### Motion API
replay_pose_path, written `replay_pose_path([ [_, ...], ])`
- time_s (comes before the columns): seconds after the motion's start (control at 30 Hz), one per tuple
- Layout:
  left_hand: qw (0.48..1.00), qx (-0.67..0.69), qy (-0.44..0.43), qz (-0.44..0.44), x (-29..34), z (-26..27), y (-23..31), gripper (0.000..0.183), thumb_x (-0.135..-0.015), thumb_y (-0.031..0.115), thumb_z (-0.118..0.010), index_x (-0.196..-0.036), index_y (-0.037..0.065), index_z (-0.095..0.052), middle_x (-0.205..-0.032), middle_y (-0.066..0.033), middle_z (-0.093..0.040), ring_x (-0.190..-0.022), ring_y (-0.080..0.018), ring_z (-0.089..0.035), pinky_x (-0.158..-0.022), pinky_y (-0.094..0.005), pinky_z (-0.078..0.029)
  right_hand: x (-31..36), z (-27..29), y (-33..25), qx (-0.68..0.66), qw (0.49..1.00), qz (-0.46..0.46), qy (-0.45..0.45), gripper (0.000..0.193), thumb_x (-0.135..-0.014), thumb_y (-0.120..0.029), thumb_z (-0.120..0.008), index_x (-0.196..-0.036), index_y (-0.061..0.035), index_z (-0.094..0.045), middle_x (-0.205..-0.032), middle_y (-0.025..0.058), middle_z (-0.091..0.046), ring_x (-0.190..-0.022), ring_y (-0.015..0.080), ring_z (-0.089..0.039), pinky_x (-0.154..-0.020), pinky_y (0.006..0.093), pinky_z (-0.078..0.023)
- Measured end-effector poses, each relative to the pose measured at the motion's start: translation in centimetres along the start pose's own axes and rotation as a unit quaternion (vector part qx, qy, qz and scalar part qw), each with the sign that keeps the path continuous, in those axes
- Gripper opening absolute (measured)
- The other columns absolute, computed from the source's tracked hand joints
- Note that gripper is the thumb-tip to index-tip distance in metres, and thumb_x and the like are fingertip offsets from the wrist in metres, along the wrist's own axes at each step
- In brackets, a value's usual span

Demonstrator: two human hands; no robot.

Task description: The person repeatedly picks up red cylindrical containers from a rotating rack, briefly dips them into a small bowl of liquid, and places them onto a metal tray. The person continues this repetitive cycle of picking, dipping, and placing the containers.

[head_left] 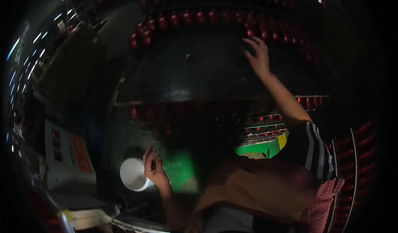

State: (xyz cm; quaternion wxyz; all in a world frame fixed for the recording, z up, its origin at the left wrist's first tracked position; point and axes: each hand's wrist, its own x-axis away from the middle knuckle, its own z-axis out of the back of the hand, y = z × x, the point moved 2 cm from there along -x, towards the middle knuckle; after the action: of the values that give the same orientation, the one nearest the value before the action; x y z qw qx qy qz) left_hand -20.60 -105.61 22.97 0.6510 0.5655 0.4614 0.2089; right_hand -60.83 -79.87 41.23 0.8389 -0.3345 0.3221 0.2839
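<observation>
Left hand at white bucket, right hand extended near red rounded pieces

White bucket (132, 174): open mouth facing the camera; taken as landmark. The left hand (155, 166) overlaps the bucket's right rim, fingers curled; cannot tell whether it grips the rim, merely touches it or is just beside it. The right hand (258, 58) is well apart from the bucket, beyond it and to the right, with the arm outstretched. Its fingers are spread and bent, in a released posture, close to the red rounded pieces (212, 17). These stand in rows far beyond the bucket, along the far side of a dark surface (166, 77); contact with the hand not resolved.

Just right of the bucket: a green patch (178, 170), blurred. Farther right: racks (261, 127) carrying more red pieces, then a dark sleeve (319, 150) with pale stripes on the right arm. Below the sleeve, to the bucket's lower right, pink plaid cloth (317, 210).

Left of the bucket: a grey control box (62, 148) with small red displays and an orange label (81, 154). Lower left of the bucket: a metal pipe (65, 224) with a yellow band. Far up and left of the bucket: bright light strips (37, 38). Much of the surroundings is too dark to identify.
</observation>
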Motion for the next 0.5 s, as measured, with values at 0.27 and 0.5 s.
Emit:
replay_pose_path([
  [0.27,0.863,-0.147,-0.268,-0.403,-21.5,-44.2,6.3,0.044,-0.083,0.021,-0.067,-0.126,0.014,-0.064,-0.119,-0.0159,-0.062,-0.108,-0.0296,-0.06,-0.089,-0.0439,-0.05,-10.4,-2.4,22.6,0.161,0.98,-0.051,-0.102,0.057,-0.086,-0.024,-0.069,-0.14,-0.0298,-0.051,-0.148,0.0191,-0.04,-0.137,0.0398,-0.035,-0.112,0.0488,-0.033],
  [0.5,0.896,-0.281,-0.32,-0.126,-20.1,-62.9,3.0,0.073,-0.06,0.033,-0.083,-0.128,0.024,-0.057,-0.146,-0.0334,-0.026,-0.119,-0.0524,-0.045,-0.092,-0.0512,-0.052,-10.9,-7.2,27.3,0.126,0.98,0.049,-0.147,0.064,-0.088,-0.032,-0.066,-0.146,-0.0246,-0.042,-0.147,0.0224,-0.036,-0.132,0.0407,-0.039,-0.11,0.0489,-0.033],
])
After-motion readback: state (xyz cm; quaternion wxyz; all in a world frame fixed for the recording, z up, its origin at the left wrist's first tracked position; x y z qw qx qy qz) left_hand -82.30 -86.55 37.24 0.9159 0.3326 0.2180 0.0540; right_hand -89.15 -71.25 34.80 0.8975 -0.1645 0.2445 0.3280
